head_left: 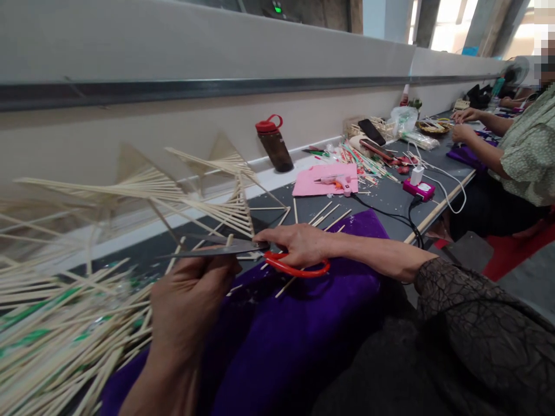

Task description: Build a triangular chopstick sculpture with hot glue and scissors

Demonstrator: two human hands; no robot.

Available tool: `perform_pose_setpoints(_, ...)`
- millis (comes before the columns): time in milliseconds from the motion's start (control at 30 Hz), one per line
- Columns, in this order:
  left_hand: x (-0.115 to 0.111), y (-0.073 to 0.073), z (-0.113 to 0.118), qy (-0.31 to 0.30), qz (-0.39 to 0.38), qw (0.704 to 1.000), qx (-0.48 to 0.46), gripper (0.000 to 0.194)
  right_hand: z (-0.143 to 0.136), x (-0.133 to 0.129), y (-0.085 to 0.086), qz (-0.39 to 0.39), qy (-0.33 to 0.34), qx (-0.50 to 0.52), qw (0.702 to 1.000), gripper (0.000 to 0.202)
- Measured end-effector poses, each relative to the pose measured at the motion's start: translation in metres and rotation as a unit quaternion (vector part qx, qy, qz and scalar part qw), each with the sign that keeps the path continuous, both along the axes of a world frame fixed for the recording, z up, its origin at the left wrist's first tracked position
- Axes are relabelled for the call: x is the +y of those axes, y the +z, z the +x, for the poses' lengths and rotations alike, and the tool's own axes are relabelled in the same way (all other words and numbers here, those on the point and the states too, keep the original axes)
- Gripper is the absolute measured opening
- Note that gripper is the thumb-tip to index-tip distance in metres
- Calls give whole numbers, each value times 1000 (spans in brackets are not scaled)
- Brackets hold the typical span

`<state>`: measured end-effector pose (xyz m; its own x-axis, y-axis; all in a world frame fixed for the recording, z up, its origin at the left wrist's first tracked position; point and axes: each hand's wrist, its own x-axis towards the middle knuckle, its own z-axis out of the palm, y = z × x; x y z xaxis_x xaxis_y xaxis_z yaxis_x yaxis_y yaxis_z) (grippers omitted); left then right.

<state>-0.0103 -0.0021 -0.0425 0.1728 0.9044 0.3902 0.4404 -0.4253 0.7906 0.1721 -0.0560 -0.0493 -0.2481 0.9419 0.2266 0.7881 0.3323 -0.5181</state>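
On the left, a heap of sticks (82,341) lies on the tabletop (392,192); they look light, stiff and easily snapped. The left hand (186,294) has its fingers closed around a thin stick (229,239), best pinched near the end. Next, the scissors (243,249) seem heavier, with smooth blades; the red handles, where the right hand (301,244) curls its fingers, give the safe hold.
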Motion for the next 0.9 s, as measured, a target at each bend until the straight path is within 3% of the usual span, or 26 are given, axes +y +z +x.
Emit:
perform_pose_setpoints(100, -2, 2, 1, -15, -81, 996, -30, 17, -1, -2, 2, -9, -12, 1, 1000, 41)
perform_pose_setpoints(200, -8, 8, 2, -16, -94, 994, -44, 16, -2, -4, 4, -3, -26, 17, 1000, 41)
perform_pose_setpoints(400, -16, 11, 3, -90, -142, 976, -141, 20, -1, -7, -1, 42, -2, 38, 998, 42)
perform_pose_setpoints(667, -12, -1, 1, -119, -82, 980, -138, 22, 0, -11, -3, 25, 4, 44, 999, 55)
perform_pose_setpoints(900, -11, -4, -2, -155, -84, 976, -128, 28, 2, -12, -2, 28, 18, 43, 999, 61)
